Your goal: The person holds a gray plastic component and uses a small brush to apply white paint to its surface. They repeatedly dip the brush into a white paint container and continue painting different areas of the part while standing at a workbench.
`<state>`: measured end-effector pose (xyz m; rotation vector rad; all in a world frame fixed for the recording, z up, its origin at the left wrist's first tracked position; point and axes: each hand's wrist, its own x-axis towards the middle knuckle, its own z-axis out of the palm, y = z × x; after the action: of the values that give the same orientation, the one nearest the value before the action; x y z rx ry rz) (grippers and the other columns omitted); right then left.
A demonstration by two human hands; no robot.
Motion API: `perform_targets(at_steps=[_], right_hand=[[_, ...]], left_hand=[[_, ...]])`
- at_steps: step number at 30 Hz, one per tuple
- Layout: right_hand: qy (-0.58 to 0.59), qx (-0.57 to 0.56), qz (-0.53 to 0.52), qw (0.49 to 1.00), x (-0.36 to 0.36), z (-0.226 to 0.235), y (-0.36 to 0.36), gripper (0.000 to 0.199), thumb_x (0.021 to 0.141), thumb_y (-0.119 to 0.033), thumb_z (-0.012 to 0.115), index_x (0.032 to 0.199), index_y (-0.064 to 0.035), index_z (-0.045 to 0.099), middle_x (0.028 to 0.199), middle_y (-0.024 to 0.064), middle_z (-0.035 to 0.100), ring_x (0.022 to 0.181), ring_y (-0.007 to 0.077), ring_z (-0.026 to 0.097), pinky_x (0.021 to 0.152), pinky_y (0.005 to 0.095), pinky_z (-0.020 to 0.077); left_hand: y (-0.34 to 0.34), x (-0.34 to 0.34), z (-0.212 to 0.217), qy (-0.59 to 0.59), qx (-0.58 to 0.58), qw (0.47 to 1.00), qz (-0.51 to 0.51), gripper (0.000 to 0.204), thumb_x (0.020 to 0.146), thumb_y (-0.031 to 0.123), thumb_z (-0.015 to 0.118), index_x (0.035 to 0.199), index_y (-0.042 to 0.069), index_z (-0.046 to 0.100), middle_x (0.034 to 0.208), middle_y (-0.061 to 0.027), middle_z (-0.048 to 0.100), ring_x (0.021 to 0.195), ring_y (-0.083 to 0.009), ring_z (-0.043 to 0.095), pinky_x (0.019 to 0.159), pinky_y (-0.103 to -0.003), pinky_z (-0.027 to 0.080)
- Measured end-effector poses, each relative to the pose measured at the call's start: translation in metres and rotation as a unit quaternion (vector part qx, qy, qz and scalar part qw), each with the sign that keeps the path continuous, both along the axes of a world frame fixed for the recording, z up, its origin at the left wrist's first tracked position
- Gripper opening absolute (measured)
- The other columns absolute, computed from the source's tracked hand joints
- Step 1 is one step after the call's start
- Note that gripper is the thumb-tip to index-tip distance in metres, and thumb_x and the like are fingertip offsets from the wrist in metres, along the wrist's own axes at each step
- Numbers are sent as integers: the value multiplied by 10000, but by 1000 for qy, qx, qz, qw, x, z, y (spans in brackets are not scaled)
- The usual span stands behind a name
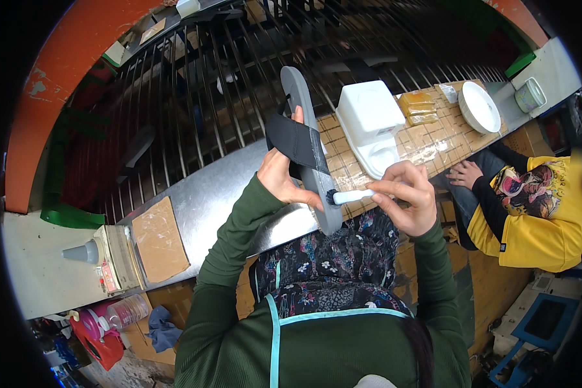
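Observation:
My left hand [279, 178] grips a slide sandal [330, 218] with a grey sole and a wide black strap. The sandal stands on its edge, its sole turned to the right, and some of my left fingers are hidden behind the strap. Pinched in my right hand [407, 199] is a small brush [354, 196] with a white handle. Its dark bristles touch the sole's side near the lower end. Just beyond my right hand stands a white plastic dispenser [368, 116] with a rounded spout or tray at its base.
Cardboard-covered bench [433, 152] carries a yellowish block [419, 108] and a white bowl [478, 108]. Metal bars [207, 110] run behind it, with another sandal [136, 150] among them. A brown board [160, 239] lies left. A person in yellow [537, 220] sits at right.

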<state>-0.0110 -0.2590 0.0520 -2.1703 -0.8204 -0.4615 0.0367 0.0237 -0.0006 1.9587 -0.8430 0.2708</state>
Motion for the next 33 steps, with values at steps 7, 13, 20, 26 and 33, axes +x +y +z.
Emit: perform_targets(at_steps=[7,13,20,26,33], right_hand=[[-1,9,0,1000,0,4,4,217,730,-155,788,944,-126,770,859,-11,609,644,96,487,709,290,285],[-1,24,-4,1000,1,9,7,218,728,-147,790,944,-127,768,860,-6,612,665,101,504,716,288,304],[-12,51,-9,999,7,17,12,223,711,-128,792,932,-124,765,853,6,613,726,138,527,729,311,332],[-62,38,3,997,15,34,16,241,705,-119,788,945,-125,762,845,12,613,736,150,537,727,319,330],[-93,29,17,995,22,53,22,256,704,-112,787,959,-129,765,836,13,606,741,153,542,720,315,324]], left_hand=[[5,5,5,-8,-41,999,7,1530,325,514,955,1503,-57,163,1590,-270,-17,1429,-284,275,1136,-398,278],[4,3,9,168,-112,979,15,1626,351,426,990,1536,16,-46,1460,-201,360,1342,-278,375,1122,-383,296],[-4,14,-2,207,-268,941,-6,1487,460,197,964,1555,112,-38,1470,-110,330,1330,-236,380,1100,-388,349],[-11,17,-7,266,-338,903,-16,1235,660,-52,833,1566,189,29,1469,-85,368,1270,-188,448,1064,-361,413],[-19,16,-12,346,-427,834,-53,1097,749,232,840,1550,147,95,1287,-67,487,1113,-155,538,952,-327,501]])
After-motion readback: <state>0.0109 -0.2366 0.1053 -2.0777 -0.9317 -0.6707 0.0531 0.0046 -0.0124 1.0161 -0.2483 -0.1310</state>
